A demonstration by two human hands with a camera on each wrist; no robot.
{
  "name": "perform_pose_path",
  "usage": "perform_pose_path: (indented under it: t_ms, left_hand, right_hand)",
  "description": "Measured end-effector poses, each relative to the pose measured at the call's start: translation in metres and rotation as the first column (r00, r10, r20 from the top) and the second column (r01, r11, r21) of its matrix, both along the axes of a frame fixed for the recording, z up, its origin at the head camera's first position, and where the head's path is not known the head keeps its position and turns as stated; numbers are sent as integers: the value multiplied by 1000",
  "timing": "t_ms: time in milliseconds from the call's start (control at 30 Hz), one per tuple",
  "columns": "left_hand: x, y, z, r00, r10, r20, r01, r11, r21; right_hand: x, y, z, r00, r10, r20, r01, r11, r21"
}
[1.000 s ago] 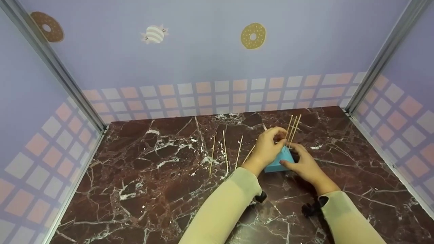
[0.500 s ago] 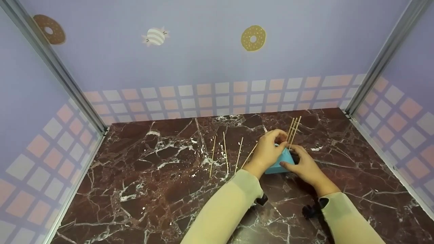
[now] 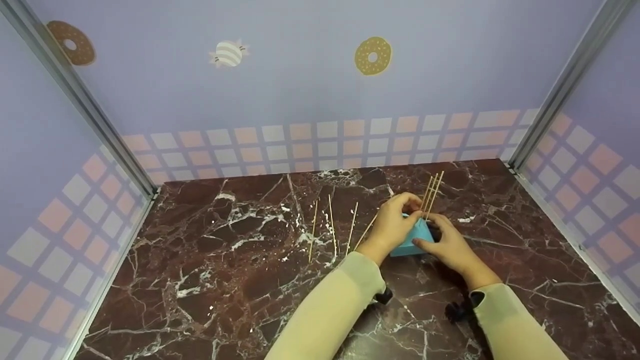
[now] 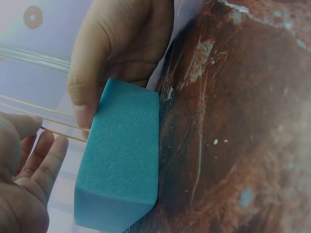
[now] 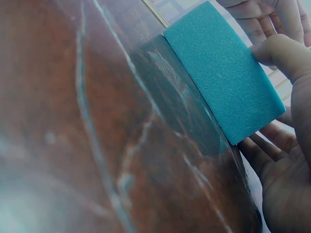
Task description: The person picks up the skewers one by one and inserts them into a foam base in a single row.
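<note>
A blue foam block (image 3: 417, 237) stands on the dark marbled table, with several thin bamboo skewers (image 3: 434, 192) rising from its top. My right hand (image 3: 452, 247) grips the block from the right, its thumb on the near face; the right wrist view shows the thumb (image 5: 279, 51) against the foam (image 5: 223, 73). Just above the block's left part, my left hand (image 3: 395, 220) pinches a skewer (image 4: 65, 135) between thumb and fingertips. The left wrist view shows that skewer running to the top face of the foam (image 4: 124, 141), beside two others.
Several more skewers (image 3: 331, 225) lie spread on the table (image 3: 225, 290) left of the block, one partly behind the left forearm. White crumbs dot the surface around them. Patterned panels (image 3: 300, 85) enclose the table at the back and both sides.
My left fingertips sit slightly lower over the block than a second ago. The right hand and the block stay in place.
</note>
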State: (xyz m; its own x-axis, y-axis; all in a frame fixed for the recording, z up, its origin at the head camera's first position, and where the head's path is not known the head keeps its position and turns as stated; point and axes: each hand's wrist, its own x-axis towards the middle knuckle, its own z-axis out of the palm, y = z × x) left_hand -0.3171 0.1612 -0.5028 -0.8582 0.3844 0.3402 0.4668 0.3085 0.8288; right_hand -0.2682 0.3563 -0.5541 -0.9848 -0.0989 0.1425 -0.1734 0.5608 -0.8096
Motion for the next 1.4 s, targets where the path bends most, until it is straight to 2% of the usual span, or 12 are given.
perform_pose_path:
  t_ms: [133, 300, 533, 767, 967, 1100, 1267, 1400]
  left_hand:
    - [4, -8, 1, 1000, -3, 19, 3, 1000, 4]
    - [13, -27, 5, 999, 8, 43, -9, 1000, 24]
    - [23, -69, 13, 997, 46, 56, -50, 996, 75]
    - [27, -115, 32, 994, 89, 62, -98, 982, 164]
    - [26, -152, 51, 993, 104, 60, -114, 975, 190]
    - [22, -171, 58, 990, 129, 62, -139, 969, 203]
    - [18, -187, 61, 982, 176, 75, -187, 964, 191]
    - [12, -195, 56, 973, 213, 93, -226, 960, 165]
  right_hand:
    - [1, -1, 0, 1000, 6, 1, -6, 1000, -4]
    - [1, -1, 1, 1000, 14, 20, -13, 1000, -4]
    - [1, 0, -1, 1000, -2, 17, 2, 1000, 12]
    - [1, 0, -2, 1000, -4, 3, 4, 1000, 30]
    - [0, -1, -1, 1000, -4, -3, 4, 999, 35]
    - [0, -1, -1, 1000, -6, -10, 7, 999, 40]
    - [1, 0, 1, 1000, 9, 14, -9, 1000, 23]
    - [2, -1, -1, 1000, 13, 19, -13, 1000, 16]
